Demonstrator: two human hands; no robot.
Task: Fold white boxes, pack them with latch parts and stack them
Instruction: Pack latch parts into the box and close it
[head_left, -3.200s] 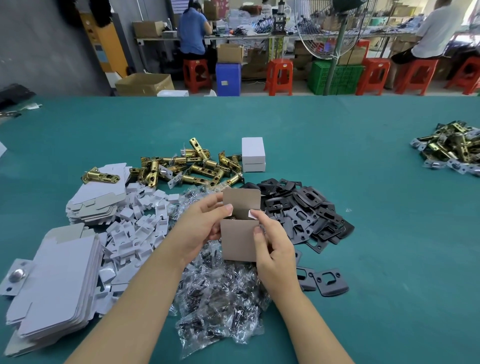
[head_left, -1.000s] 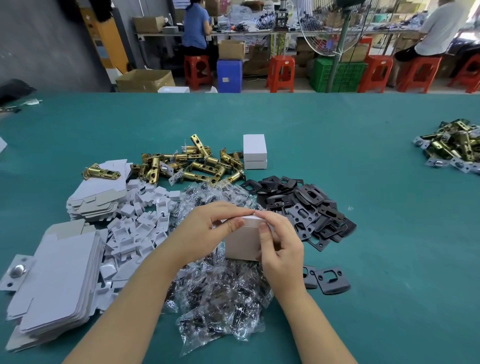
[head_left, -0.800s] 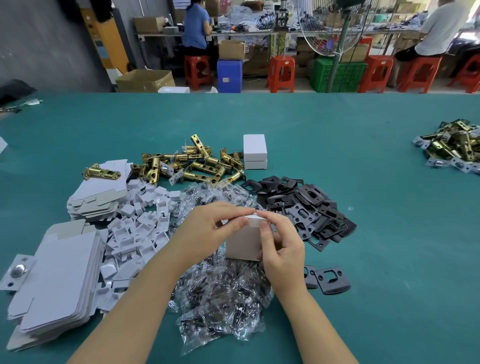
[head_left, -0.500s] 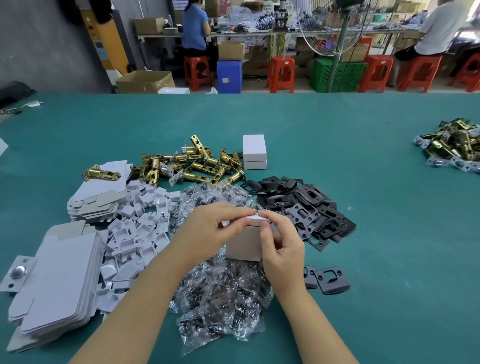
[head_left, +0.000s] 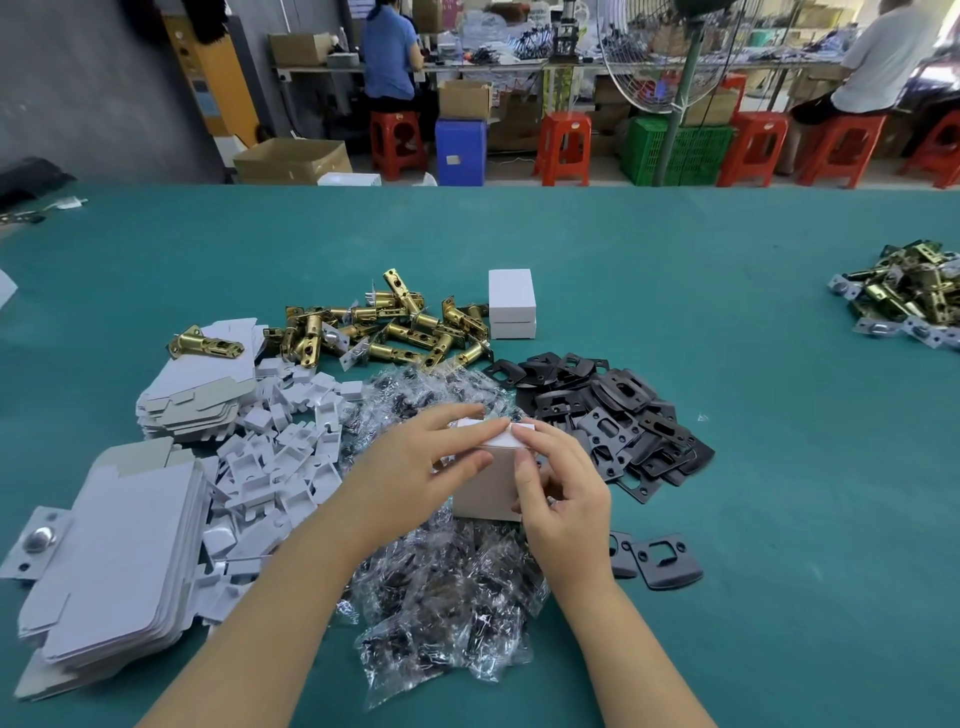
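Flap lower since; two hands (head_left: 415, 467) (head_left: 563, 488) on one box (head_left: 488, 493) (two stacked (head_left: 511, 304))

White box (head_left: 488, 488); brass latches (head_left: 395, 327); teal table (head_left: 727, 467).

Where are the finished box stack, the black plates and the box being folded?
finished box stack (head_left: 511, 304), head view, top box's lid.
black plates (head_left: 621, 415), head view, pile's middle.
box being folded (head_left: 485, 491), head view, front wall.

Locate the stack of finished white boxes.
In the head view the stacked white boxes sit beyond the hands, right of the brass latches, behind the black plates.
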